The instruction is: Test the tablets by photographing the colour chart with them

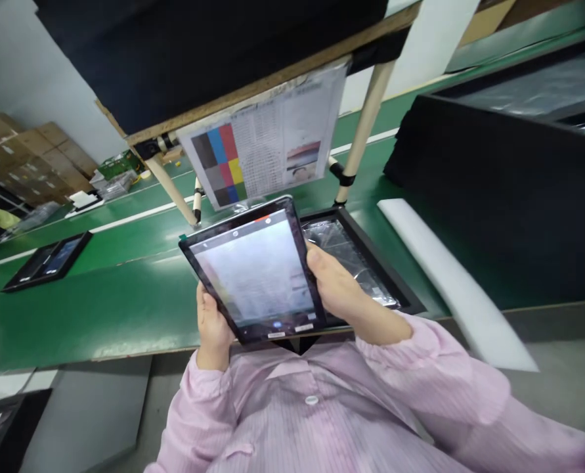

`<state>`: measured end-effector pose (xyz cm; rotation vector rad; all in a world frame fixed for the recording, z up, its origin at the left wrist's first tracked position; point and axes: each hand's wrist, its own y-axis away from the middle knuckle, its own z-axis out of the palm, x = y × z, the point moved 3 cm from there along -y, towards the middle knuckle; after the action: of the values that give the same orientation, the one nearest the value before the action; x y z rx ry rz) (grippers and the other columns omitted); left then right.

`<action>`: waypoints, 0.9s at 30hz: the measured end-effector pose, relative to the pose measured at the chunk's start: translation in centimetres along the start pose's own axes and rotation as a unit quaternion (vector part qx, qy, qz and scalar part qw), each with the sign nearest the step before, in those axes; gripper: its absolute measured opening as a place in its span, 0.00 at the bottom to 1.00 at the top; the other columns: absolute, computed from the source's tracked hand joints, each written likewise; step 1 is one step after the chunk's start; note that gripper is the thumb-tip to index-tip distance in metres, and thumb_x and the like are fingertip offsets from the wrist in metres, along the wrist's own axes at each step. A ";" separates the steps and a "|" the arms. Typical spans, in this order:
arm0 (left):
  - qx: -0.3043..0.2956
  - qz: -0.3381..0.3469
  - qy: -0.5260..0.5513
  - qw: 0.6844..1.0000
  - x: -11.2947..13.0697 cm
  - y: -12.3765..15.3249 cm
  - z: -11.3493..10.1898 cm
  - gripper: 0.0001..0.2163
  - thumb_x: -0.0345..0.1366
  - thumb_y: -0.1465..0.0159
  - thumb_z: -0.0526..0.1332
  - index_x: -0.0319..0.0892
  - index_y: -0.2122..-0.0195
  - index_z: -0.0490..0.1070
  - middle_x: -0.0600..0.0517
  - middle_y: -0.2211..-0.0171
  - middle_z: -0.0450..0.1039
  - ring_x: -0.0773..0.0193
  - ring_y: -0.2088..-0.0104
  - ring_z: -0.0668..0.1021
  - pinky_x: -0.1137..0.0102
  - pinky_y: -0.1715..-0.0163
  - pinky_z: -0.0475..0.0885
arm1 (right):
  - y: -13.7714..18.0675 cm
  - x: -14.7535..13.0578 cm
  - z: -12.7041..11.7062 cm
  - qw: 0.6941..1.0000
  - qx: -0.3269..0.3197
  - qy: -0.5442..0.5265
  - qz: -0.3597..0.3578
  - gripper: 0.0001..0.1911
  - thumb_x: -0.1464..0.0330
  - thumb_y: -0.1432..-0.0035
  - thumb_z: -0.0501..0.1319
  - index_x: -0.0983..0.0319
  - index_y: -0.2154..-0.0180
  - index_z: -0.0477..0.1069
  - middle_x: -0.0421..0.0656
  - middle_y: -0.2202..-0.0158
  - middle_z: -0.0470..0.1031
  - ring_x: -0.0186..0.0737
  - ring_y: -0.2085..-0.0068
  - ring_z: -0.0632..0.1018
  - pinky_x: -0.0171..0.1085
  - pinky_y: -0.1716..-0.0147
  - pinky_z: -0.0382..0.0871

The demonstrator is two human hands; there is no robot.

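A black-framed tablet (260, 272) with a bright, whitish screen is held up in front of me, tilted. My left hand (213, 328) grips its lower left edge, with part of the fingers hidden behind it. At the right edge, my right hand (339, 286) is closed on it, thumb along the front rim. Below and behind the tablet lies a black tray (393, 279) holding something in clear plastic. Beyond the tablet hangs a printed sheet (267, 138) with coloured squares, text and pictures.
A shelf on beige pipes (368, 125) stands over the green bench (125, 315). To the right are a white foam strip (450, 282) and a large stack of black trays (499, 197). Another black tray (48, 261) lies at left. Cardboard boxes (41, 157) are piled farther back.
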<state>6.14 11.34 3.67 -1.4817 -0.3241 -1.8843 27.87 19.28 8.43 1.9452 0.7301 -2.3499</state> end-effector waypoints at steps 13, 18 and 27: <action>-0.003 -0.049 0.018 0.999 -0.2 0.4 0.5 0.27 0.58 0.40 0.65 0.51 0.44 0.72 0.48 0.46 0.78 0.56 0.48 0.80 0.64 0.49 0.76 | 0.7 -3.7 -1.0 0.933 -0.016 0.242 -0.265 0.31 0.62 0.26 0.47 0.48 0.27 0.41 0.34 0.31 0.51 0.36 0.33 0.63 0.34 0.35 0.63; 0.015 -0.062 -0.021 0.998 0.0 0.6 -0.1 0.29 0.59 0.40 0.66 0.49 0.42 0.72 0.47 0.46 0.78 0.57 0.46 0.79 0.64 0.45 0.74 | 0.3 -1.9 -1.7 0.931 -0.031 0.306 -0.197 0.31 0.58 0.26 0.46 0.47 0.27 0.40 0.37 0.31 0.53 0.42 0.34 0.66 0.42 0.37 0.67; -0.034 -0.153 -0.018 0.987 -0.7 -4.0 -0.9 0.27 0.52 0.41 0.69 0.44 0.44 0.74 0.46 0.45 0.77 0.57 0.47 0.79 0.65 0.46 0.73 | 0.2 3.5 -15.1 0.810 0.105 0.545 0.188 0.26 0.53 0.35 0.49 0.59 0.56 0.81 0.48 0.33 0.58 0.55 0.32 0.62 0.57 0.34 0.60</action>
<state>2.94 13.93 3.60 -1.5847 -0.5345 -2.1286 41.17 25.43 3.22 3.0980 -0.0180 -0.9504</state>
